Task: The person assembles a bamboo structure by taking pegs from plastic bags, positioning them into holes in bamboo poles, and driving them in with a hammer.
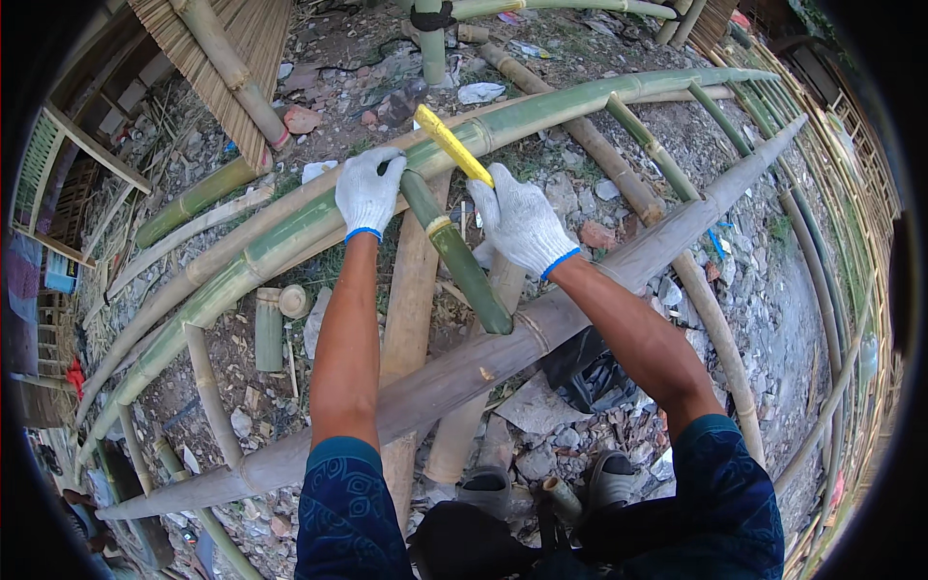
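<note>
Diagonally — yellow tool (450, 145), right hand (524, 222), pointing forward-left

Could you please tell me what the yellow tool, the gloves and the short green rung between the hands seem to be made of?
Yellow tool: plastic or painted metal; the bright, even colour leaves that open.
White gloves: probably knitted cotton or similar yarn, matte, given the soft, fabric-like surface and blue-edged cuffs.
Short green rung: apparently bamboo, smooth with a slight sheen, judging by its pale ringed node.

a single head-worn fisheye view looks down at the hands (368, 195), fairly near.
</note>
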Motion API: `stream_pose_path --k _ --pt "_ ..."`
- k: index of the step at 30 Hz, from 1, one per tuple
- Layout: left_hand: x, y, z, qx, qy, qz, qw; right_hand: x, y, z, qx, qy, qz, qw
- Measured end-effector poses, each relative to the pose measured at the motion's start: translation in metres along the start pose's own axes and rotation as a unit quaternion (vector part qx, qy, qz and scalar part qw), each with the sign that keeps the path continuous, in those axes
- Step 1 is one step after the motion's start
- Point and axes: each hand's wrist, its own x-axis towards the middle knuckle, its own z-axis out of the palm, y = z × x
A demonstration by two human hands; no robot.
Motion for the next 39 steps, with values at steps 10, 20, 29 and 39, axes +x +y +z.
stream_pose_path --k 10,20,29,39 --pt "0.012 -0.036 -0.001 0.005 0.028 0.039 0.999 -0.002 -0.005 0.005 0.029 0.033 -0.015 0.999" --pt "0.006 -0.026 0.025 0.197 0.057 0.066 0.977 0.002 0.004 0.011 0.075 0.077 -0.013 0.994" --pt "0.004 -0.027 0.016 0.191 0.060 0.086 0.976 0.008 -0.001 0.016 0.040 0.118 -0.009 0.992" --pt "0.016 -0.037 0.009 0.084 -0.039 0.086 0.992 -0.090 0.020 -0.112 -0.234 -0.002 0.044 0.971"
